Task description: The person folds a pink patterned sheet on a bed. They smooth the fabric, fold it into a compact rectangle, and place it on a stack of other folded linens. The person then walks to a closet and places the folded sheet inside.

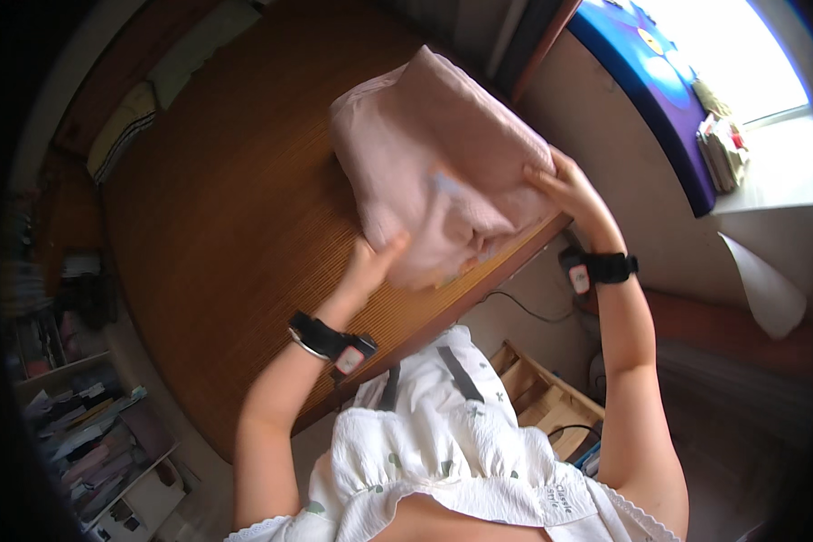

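Observation:
A pink cloth (440, 149), partly folded and bearing a small coloured pattern, is spread between my two hands above a bed covered with a woven slatted mat (244, 223). My left hand (376, 264) grips its near left edge, thumb on top. At the cloth's right edge, my right hand (562, 179) pinches the fabric between thumb and fingers. The cloth's lower part is bunched and slightly blurred near the mat's edge. Each of my wrists wears a black strap with a small device.
A wooden crate (549, 400) stands on the floor beside the bed, with a dark cable (528, 311) near it. Shelves with stacked items (88, 433) are at the lower left. A pillow (125, 129) lies at the far left; books (721, 152) stand on the windowsill at the right.

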A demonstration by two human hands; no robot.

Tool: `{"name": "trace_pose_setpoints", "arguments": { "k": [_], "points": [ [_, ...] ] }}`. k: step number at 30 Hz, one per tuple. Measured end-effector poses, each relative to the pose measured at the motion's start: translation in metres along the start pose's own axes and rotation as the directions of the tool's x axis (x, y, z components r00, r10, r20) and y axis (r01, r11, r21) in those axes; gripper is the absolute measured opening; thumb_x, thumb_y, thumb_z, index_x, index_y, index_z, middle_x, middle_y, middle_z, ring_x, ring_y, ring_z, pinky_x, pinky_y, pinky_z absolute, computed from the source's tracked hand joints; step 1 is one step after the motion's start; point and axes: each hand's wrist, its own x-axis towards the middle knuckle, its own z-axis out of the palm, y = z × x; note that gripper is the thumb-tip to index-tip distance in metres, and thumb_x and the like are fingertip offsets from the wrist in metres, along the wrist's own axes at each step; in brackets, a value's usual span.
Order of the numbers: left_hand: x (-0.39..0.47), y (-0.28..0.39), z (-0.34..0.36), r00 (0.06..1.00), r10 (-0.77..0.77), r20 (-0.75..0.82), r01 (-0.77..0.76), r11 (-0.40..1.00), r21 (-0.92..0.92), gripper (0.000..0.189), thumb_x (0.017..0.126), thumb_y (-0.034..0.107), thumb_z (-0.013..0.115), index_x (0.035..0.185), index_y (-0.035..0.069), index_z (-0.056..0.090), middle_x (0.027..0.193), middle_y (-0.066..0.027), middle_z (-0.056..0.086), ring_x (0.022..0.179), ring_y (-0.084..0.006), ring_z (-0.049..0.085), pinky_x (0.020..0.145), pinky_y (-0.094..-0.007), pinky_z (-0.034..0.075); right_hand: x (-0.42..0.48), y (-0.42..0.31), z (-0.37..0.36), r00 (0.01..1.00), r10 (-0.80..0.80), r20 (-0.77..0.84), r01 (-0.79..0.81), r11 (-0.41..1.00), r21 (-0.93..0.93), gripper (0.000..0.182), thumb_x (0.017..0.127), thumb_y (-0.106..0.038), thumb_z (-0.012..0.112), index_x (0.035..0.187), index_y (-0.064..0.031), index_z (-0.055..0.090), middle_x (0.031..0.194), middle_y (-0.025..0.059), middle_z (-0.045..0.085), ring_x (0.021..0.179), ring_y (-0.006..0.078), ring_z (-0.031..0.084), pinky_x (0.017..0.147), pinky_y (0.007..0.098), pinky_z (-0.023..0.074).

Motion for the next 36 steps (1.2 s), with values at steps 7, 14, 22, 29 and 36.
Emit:
{"name": "trace_pose_setpoints", "arguments": {
  "k": [7,14,22,29,36],
  "points": [
    [0.114,-0.190,0.044,0.873,-0.479,-0.090,0.475,0.794,0.379,0.071,0.085,0.030,0.067,0.135,0.003,0.024,0.133,-0.0217,0.037,0.100,-0.0240,0.058,0.079,-0.0349,0.051,0.013,0.299,-0.035,0.810,0.521,-0.269,-0.580,0.650,-0.491,0.059,0.077,-0.034,0.069,0.119,-0.0006,0.045,0.108,0.0242,0.059,0.103,0.0357,0.059,0.087,0.0417,0.0473],
    [0.198,-0.249,0.032,0.838,-0.433,-0.333,0.505,0.846,0.172,0.101,0.073,0.045,0.076,0.142,0.005,0.013,0.141,-0.0196,0.027,0.128,-0.0317,0.031,0.103,-0.0465,0.030,0.081,0.368,-0.022,0.787,0.575,-0.225,-0.585,0.578,-0.569,0.111,0.060,-0.058,0.077,0.142,-0.0064,0.024,0.137,0.0229,0.037,0.127,0.0380,0.036,0.103,0.0528,0.0336],
    [0.262,-0.276,0.060,0.661,-0.569,-0.490,0.606,0.789,-0.099,0.113,0.071,0.046,0.078,0.143,-0.003,0.006,0.145,-0.0185,0.023,0.133,-0.0261,0.027,0.107,-0.0377,0.027,0.112,0.380,-0.017,0.857,0.483,-0.178,-0.494,0.674,-0.549,0.098,0.053,-0.039,0.083,0.130,0.0016,0.038,0.110,0.0245,0.059,0.102,0.0348,0.058,0.090,0.0434,0.0456],
    [0.262,-0.273,0.047,0.887,-0.446,-0.118,0.431,0.892,-0.134,0.080,0.084,0.035,0.068,0.142,0.002,0.024,0.144,-0.0101,0.026,0.131,-0.0220,0.028,0.106,-0.0345,0.026,0.096,0.359,-0.015,0.825,0.513,-0.237,-0.559,0.682,-0.472,0.068,0.056,-0.028,0.078,0.112,0.0012,0.050,0.102,0.0199,0.061,0.097,0.0330,0.059,0.090,0.0489,0.0423],
    [0.254,-0.322,0.023,0.929,-0.311,-0.200,0.358,0.889,0.285,0.080,0.083,0.037,0.067,0.138,-0.005,0.026,0.138,-0.0238,0.023,0.126,-0.0269,0.032,0.103,-0.0347,0.029,0.076,0.381,0.030,0.807,0.434,-0.400,-0.577,0.436,-0.690,0.084,0.060,-0.041,0.079,0.128,-0.0076,0.044,0.114,0.0184,0.056,0.108,0.0350,0.052,0.087,0.0521,0.0421]
  ]
}}
